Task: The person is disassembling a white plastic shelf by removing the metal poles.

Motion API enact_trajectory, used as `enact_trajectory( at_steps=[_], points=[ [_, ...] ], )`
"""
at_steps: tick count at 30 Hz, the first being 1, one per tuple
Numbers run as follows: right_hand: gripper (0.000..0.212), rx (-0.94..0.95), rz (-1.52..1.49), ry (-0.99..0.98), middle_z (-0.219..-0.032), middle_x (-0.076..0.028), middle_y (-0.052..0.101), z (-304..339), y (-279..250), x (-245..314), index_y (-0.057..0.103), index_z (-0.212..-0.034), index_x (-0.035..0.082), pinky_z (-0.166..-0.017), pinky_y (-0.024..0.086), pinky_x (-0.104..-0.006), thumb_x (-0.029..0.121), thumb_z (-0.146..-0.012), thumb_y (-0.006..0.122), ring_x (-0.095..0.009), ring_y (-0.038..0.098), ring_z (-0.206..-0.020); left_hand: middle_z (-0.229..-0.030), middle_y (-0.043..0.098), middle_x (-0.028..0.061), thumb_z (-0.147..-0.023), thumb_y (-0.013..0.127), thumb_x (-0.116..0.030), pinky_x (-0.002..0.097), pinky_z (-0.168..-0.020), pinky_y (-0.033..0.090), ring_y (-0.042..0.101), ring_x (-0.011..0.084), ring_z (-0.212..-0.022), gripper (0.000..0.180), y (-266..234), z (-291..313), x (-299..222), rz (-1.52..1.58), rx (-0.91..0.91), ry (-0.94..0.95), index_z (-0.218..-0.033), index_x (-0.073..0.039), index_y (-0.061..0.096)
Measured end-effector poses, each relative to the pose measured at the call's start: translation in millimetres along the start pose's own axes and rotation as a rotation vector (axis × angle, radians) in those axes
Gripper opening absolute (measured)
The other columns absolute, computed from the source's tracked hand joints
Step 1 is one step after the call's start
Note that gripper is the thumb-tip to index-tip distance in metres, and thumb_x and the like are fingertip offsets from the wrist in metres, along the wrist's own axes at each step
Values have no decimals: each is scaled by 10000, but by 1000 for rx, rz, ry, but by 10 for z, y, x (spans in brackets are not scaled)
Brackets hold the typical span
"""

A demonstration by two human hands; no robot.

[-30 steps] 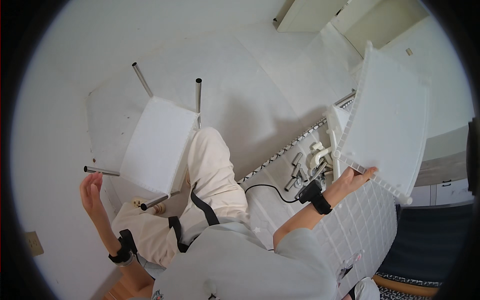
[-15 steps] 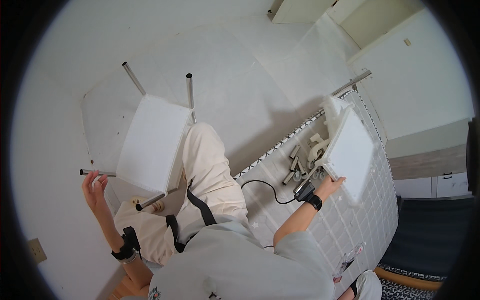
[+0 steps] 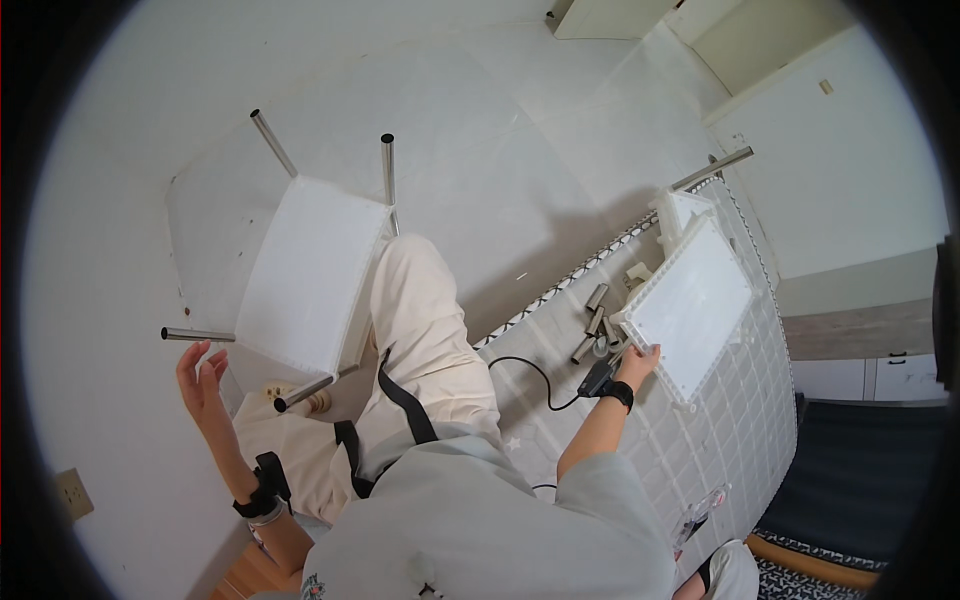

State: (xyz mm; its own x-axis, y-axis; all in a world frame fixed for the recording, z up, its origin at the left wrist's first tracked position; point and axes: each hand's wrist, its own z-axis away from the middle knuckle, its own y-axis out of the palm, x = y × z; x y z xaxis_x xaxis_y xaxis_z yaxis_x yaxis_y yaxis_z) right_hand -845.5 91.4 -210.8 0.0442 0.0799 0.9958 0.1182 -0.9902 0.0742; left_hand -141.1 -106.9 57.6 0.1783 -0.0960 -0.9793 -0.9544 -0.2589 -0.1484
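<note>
My right hand (image 3: 638, 367) grips the near-left corner of a flat white shelf panel (image 3: 695, 308), which is tilted over the patterned bedspread. Under and behind it lies a second white panel (image 3: 688, 208), partly hidden. To my left, another white shelf panel (image 3: 312, 280) stands at my knee with metal tubes at its corners. One such tube (image 3: 198, 335) points left, just above my left hand (image 3: 203, 378). The left hand is raised with its fingers apart and nothing in it. Whether its fingertips touch the tube I cannot tell.
Several short metal tubes (image 3: 594, 322) lie on the bedspread (image 3: 560, 440) beside white plastic pieces (image 3: 637, 275). A long metal tube (image 3: 712, 168) sticks out past the bed's far end. A black cable (image 3: 545, 385) runs to my right wrist. Another person's leg (image 3: 735, 570) shows at the lower right.
My right hand has moved a little left and nearer the short tubes, bringing the white panel's near edge along. The left hand has shifted slightly down and right from the tube.
</note>
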Motion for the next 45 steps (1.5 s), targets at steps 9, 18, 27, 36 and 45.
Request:
enact_trajectory(
  at_steps=[9,18,27,36,45],
  points=[
    [249,-126,-351,155,-807,-70,545,772,720,609,504,-906,-9,-676,466,-236,234,-864,476,-170,546,-784,-1129,487,92,-917,392,-125,304,-869,423,543,176,-957,261,-75,137,-47,-13,-19,-31,-1155,-26,438],
    [199,-609,-273,450,-620,-19,483,949,801,911,497,-751,36,-412,354,-235,226,-783,551,-115,451,-501,-1188,488,123,-866,442,-11,301,-911,387,486,207,-1100,127,-87,230,203,-202,-53,38,-962,-18,526],
    [231,317,-145,182,-654,-20,516,1617,2165,1761,537,-753,25,-444,337,-190,232,-854,562,-61,437,-515,-1165,497,119,-861,482,-79,292,-876,382,484,212,-1053,205,68,482,369,-360,125,-148,-1051,-5,498],
    [228,1216,312,-97,-554,-1,516,2762,3422,1885,545,-648,11,-424,348,-209,174,-775,640,-66,467,-486,-1012,526,146,-821,529,-68,320,-818,409,519,267,-929,216,277,725,518,-445,268,-80,-1017,16,499],
    [156,1828,402,65,-565,-51,571,4076,3472,1883,584,-766,-25,-431,417,-224,126,-781,622,-100,529,-448,-937,570,78,-757,624,-24,271,-841,385,524,165,-924,289,306,934,810,48,-34,-246,-1020,-9,504]
  ],
)
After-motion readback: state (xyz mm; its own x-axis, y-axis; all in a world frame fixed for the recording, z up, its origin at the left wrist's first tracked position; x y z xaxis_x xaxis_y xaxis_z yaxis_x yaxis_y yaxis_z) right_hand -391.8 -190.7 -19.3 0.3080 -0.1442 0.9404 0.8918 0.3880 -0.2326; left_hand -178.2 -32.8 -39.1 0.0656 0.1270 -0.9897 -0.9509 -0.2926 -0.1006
